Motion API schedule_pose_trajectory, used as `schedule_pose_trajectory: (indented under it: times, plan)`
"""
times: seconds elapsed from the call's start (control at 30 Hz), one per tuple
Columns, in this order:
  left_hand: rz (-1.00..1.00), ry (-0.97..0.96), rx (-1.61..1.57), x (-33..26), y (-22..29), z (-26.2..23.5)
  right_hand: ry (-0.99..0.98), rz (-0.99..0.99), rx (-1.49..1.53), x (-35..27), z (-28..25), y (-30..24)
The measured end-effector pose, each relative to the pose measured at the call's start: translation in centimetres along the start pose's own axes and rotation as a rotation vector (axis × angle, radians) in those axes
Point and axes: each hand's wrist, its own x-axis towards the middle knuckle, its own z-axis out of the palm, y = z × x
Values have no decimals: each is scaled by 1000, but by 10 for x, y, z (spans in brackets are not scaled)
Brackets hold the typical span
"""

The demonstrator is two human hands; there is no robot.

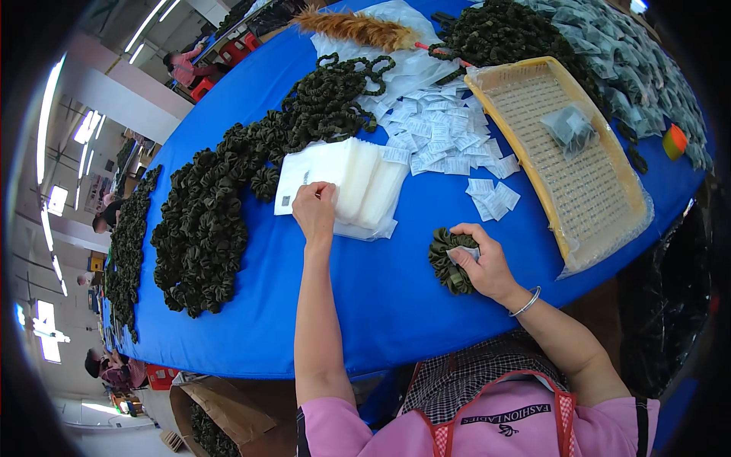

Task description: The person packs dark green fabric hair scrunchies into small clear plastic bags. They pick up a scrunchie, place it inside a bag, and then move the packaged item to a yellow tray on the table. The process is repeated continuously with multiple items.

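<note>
My left hand point(314, 209) rests on a stack of whitish, translucent plastic bags point(356, 179), its fingertips pinched together at the top bag. To the right, just above the blue tabletop, my right hand point(489, 263) holds a dark green scrunchie point(442, 263). A small white sachet point(463, 253) is pressed against the scrunchie under my right thumb. Beyond the bags lies a heap of similar printed white sachets point(438, 133), with a few loose sachets point(491, 198) nearer my right hand.
Dark green scrunchies point(199, 228) lie heaped on the left of the blue-covered table point(365, 305). At right stands a yellow plastic-wrapped basket point(514, 145) holding one bagged scrunchie point(569, 131). Many bagged pieces point(624, 65) and a brown feather duster point(354, 29) lie at the far side.
</note>
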Motion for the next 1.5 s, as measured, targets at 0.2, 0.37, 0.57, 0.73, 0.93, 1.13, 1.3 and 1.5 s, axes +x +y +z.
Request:
schedule_pose_trajectory:
  times: [0.2, 0.37, 0.57, 0.73, 0.93, 1.13, 1.3, 1.5]
  plan:
    - [43, 183, 178, 11, -7, 23, -3, 3, 21, -2, -3, 4]
    - [-54, 44, 159, 18, -9, 12, 1, -8, 0, -1, -4, 2]
    - [-169, 89, -399, 19, -22, -23, 31, -41, 61, 0, 1, 7]
    - [60, -313, -211, -119, 53, -15, 358, -79, 137, -2, -17, 0]
    - [215, -344, 26, -199, 99, -9, 99, -247, 190, -48, -30, -66]
    - [2, -289, -127, -211, 95, -4, -167, 42, -197, -41, -11, -13]
    - [-93, -138, -13, -208, 107, -3, -170, -48, -457, -43, -2, -16]
    - [262, -225, 163, -193, 105, -13, -206, -198, -412, -46, -5, -13]
